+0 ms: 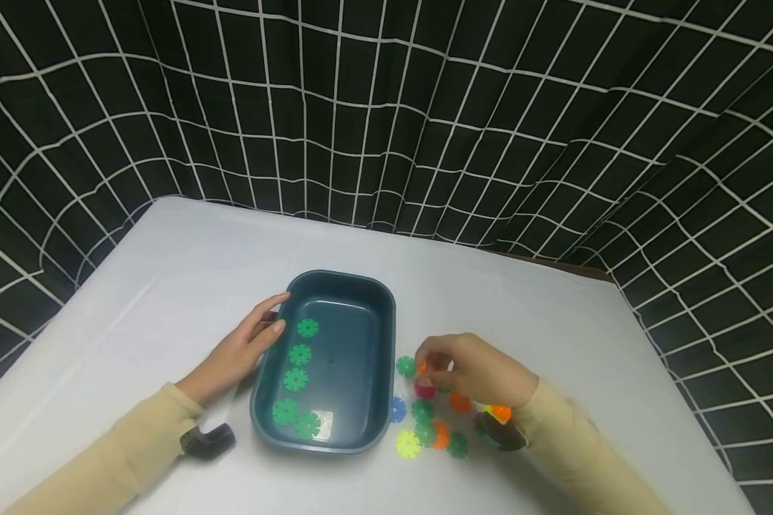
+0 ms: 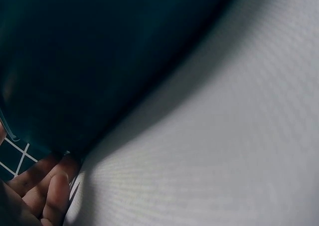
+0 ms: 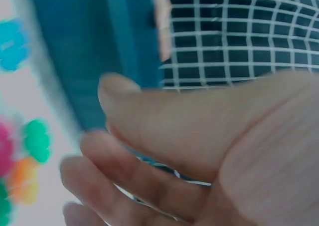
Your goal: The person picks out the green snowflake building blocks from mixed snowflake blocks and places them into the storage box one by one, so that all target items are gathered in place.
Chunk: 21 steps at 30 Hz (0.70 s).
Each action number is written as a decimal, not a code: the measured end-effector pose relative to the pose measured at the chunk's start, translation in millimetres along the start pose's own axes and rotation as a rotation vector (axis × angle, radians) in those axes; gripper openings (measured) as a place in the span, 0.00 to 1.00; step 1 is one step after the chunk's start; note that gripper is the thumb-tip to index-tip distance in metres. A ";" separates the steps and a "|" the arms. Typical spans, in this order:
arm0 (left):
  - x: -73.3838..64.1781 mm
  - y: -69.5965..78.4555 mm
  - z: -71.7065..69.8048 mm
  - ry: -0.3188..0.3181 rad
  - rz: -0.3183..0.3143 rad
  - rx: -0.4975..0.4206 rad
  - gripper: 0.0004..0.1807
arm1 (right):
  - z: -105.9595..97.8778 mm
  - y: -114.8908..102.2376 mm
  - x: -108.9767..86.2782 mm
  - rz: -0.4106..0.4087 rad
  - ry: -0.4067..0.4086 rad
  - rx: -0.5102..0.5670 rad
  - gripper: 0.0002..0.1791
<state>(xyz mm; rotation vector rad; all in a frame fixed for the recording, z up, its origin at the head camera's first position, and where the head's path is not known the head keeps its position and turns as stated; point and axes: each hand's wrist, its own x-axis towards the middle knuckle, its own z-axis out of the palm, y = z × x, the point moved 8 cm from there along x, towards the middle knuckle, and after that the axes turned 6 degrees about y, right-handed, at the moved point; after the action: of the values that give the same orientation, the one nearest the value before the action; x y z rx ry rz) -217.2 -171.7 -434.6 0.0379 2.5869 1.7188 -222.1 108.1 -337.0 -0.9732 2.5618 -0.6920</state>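
A dark teal plastic tray (image 1: 331,336) stands on the table. Several green notched discs (image 1: 295,379) lie inside along its left side. My left hand (image 1: 241,350) holds the tray's left rim, thumb at the edge; in the left wrist view its fingers (image 2: 57,196) bend against the outer wall. My right hand (image 1: 479,368) hovers over loose discs right of the tray, fingers loosely bent. A pink disc (image 1: 425,388) shows just below its fingertips. In the right wrist view nothing shows between thumb and forefinger.
Around the right hand lie a blue disc (image 1: 398,410), a yellow disc (image 1: 409,444), an orange disc (image 1: 460,402) and several green ones (image 1: 457,445). Dark wrist devices sit by both sleeves. Behind the white-covered table (image 1: 489,286) hangs a black curtain (image 1: 361,107) with a white grid.
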 end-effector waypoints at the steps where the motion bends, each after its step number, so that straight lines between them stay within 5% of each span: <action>1: 0.2 -0.5 0.0 0.001 0.001 0.002 0.28 | 1.8 6.2 -3.6 0.008 0.031 -0.036 0.08; 6: 0.2 -1.4 -0.7 0.001 0.002 0.003 0.28 | 7.2 29.7 -14.3 0.082 0.168 -0.172 0.11; 12: 0.3 -1.6 -0.2 -0.006 0.004 0.000 0.28 | 22.8 54.1 -17.5 0.233 0.179 -0.185 0.16; 21: 0.8 -1.7 1.3 -0.012 0.005 -0.006 0.28 | 28.9 62.9 -15.8 0.232 0.197 -0.179 0.15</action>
<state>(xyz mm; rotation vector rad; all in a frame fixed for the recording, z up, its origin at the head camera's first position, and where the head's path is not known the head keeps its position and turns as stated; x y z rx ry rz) -218.0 -171.1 -436.7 0.0543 2.5759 1.7219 -231.4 150.5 -393.2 -0.6692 2.8905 -0.5248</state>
